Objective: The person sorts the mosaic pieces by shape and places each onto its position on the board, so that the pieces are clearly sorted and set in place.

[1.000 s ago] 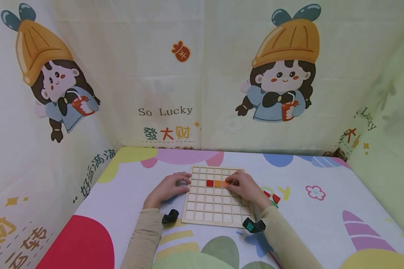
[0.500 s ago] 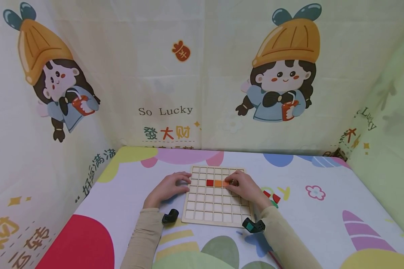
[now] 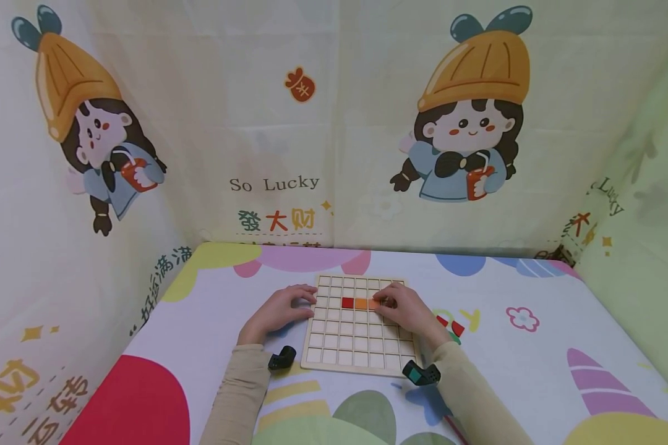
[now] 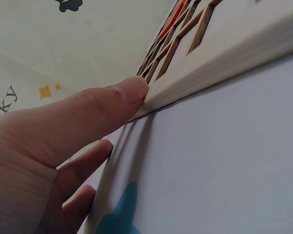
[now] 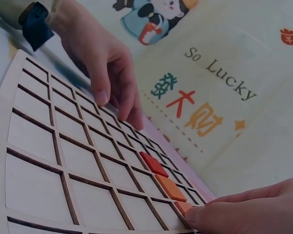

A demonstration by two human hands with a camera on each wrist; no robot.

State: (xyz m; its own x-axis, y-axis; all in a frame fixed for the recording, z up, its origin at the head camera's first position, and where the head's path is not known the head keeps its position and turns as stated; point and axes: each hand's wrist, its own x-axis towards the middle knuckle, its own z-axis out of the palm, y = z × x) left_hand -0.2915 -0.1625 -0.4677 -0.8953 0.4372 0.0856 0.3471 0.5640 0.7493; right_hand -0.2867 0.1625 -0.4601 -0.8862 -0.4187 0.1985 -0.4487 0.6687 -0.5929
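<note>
A square wooden grid board (image 3: 346, 341) lies on the table between my two hands. In one row sit a red square tile (image 3: 347, 303), an orange square tile (image 3: 360, 303) beside it, and another orange tile (image 5: 183, 207) at the end. My right hand (image 3: 409, 309) pinches that last orange tile at its cell, covering part of it. On the opposite side, my left hand (image 3: 278, 312) rests at the board's left edge with relaxed fingers; in the left wrist view its thumb (image 4: 132, 90) touches the board's side.
Small red pieces (image 3: 458, 329) lie on the patterned tablecloth (image 3: 495, 371) right of the board, beside my right wrist. Each wrist wears a black camera (image 3: 282, 358). Printed cloth walls (image 3: 356, 210) enclose the table at the back and both sides.
</note>
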